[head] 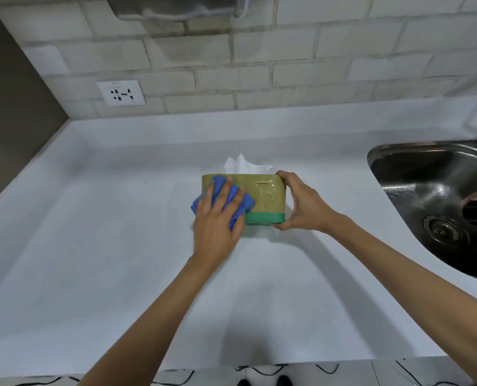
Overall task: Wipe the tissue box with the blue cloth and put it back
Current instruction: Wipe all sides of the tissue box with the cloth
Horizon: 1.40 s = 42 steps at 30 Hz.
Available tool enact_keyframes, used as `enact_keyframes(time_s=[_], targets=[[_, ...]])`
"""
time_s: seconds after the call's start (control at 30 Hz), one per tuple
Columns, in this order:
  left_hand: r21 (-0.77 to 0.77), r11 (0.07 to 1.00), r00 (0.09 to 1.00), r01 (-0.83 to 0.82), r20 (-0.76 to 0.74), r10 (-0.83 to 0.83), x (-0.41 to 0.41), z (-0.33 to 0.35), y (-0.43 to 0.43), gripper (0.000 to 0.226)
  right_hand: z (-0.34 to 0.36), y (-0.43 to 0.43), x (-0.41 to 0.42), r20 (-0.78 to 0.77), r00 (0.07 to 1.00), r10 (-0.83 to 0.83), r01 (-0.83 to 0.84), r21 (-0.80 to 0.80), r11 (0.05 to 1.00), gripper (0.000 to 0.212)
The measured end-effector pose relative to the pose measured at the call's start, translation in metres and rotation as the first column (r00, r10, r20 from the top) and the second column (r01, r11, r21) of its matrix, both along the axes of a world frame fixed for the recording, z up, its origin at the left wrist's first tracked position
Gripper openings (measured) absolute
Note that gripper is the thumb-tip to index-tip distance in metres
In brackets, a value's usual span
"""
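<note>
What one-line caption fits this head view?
Left hand presses blue cloth on tissue box; right hand steadies it.

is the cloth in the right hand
No, the left hand presses the cloth on the box; the right hand grips the box's end.

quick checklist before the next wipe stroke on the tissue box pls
1. blue cloth pressed on the tissue box by the left hand: ok.
2. Box steadied: right hand grips its right end, fingers over the top edge, thumb at the bottom: ok.
3. Box resting on the counter or lifted: cannot tell.
4. Tissue sticking out on the far side, away from the cloth: ok.
5. Sink off to the right, apart from the box: ok.
6. Far faces of the box wiped: cannot tell, hidden.
</note>
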<state>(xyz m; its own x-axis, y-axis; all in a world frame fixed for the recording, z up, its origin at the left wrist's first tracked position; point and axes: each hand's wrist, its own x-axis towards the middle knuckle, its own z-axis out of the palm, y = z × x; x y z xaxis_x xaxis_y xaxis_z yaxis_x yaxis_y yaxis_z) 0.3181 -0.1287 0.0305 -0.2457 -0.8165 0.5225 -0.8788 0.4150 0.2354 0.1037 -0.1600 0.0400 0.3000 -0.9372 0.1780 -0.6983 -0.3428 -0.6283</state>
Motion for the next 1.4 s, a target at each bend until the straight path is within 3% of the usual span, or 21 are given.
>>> enact_keyframes(time_s=[0.07,0.13,0.3,0.5,0.7,0.83,0.9,1.07,1.17,1.27,1.4], targets=[[0.062,0.994,0.99,-0.089,-0.1,0.094,-0.017,0.014,-0.015,0.043,0.0,-0.001,0.001,0.012,1.0,-0.007,0.007,0.004,1.0,0.098],[0.079,0.994,0.989,-0.076,-0.118,0.085,-0.033,0.019,-0.019,0.045,0.001,-0.002,0.002,0.015,1.0,-0.009,0.009,0.006,1.0,0.099],[-0.005,0.996,0.991,0.093,0.092,-0.092,-0.004,-0.007,0.009,0.042,-0.002,-0.002,0.0,0.043,0.999,-0.025,0.025,0.008,1.0,0.099],[0.089,0.992,0.988,-0.086,-0.122,0.097,-0.031,0.022,-0.022,0.044,-0.004,-0.002,0.002,0.08,0.996,-0.044,0.043,0.024,0.999,0.101],[0.014,0.996,0.995,0.087,0.041,-0.088,-0.017,-0.006,0.007,0.044,-0.005,-0.001,0.001,0.074,0.996,-0.04,0.04,0.005,0.999,0.1],[0.11,0.991,0.989,-0.08,-0.113,0.093,-0.03,0.014,-0.017,0.045,-0.006,-0.003,0.001,0.087,0.995,-0.039,0.037,0.017,0.999,0.098],[0.143,0.988,0.985,-0.066,-0.148,0.087,-0.052,0.023,-0.025,0.046,-0.006,-0.004,0.001,0.094,0.995,-0.036,0.035,0.016,0.999,0.098],[0.015,0.996,0.995,0.093,0.045,-0.094,-0.039,-0.002,0.002,0.043,-0.007,-0.004,-0.002,0.105,0.994,-0.008,0.008,0.008,1.0,0.098],[0.022,1.0,1.0,-0.011,-0.021,0.012,-0.029,0.003,-0.003,0.047,-0.009,-0.003,-0.001,0.108,0.994,-0.013,0.012,0.005,1.0,0.096],[0.125,0.985,0.982,-0.12,-0.131,0.136,-0.057,0.023,-0.022,0.047,-0.011,-0.003,0.001,0.108,0.993,-0.036,0.035,0.01,0.999,0.096],[0.015,1.0,0.999,0.021,-0.03,-0.02,-0.068,0.008,-0.003,0.043,-0.011,-0.003,-0.001,0.119,0.992,-0.04,0.036,0.038,0.999,0.096]])
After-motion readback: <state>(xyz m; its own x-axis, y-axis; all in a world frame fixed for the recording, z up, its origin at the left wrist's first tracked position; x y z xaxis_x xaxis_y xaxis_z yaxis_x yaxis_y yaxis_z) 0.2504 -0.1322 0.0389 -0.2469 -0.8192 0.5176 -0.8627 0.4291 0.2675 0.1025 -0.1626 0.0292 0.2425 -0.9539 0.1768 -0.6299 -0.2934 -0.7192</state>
